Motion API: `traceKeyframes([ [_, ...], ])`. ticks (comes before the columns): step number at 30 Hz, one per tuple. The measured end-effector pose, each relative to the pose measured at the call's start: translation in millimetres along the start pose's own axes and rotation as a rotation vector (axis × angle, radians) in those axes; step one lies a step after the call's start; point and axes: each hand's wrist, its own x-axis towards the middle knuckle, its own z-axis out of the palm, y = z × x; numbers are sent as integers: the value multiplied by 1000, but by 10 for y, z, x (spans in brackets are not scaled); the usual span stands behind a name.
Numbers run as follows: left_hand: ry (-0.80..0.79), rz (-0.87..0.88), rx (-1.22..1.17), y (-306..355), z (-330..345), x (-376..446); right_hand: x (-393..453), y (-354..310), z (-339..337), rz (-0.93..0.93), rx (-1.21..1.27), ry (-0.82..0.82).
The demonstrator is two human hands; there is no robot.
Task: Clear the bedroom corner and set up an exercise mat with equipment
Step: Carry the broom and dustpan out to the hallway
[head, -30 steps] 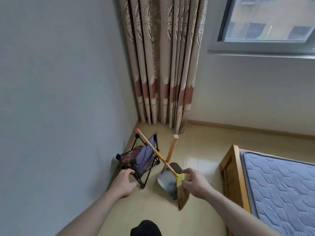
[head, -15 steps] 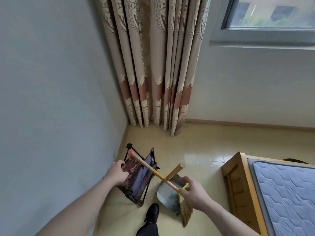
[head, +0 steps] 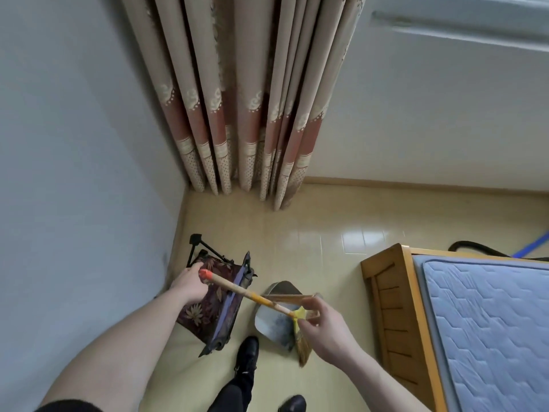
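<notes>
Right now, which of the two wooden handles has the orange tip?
The broom handle: the longer one, slanting toward the left hand and ending in orange. The dustpan handle is shorter, plain wood, lying near the right hand.

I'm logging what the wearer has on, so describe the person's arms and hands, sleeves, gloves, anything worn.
Both forearms are bare down to the wrists. The left hand and right hand wear no gloves, and no rings, watch or bands show. A dark sleeve edge shows only at the left upper arm, at the bottom of the picture. The right arm shows no sleeve in view.
</notes>
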Motion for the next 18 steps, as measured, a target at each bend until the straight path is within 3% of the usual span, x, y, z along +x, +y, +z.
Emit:
traceKeyframes([
  [7, 38, 38, 78, 93, 109, 70, -45, 119, 43, 47, 45, 27],
  [12, 44, 281, 171, 291, 118, -330, -141, 328, 70, 81, 30, 30],
  [18, -71, 537, 141, 862, 373, -1087, -224, 703, 214, 169, 3, -9],
])
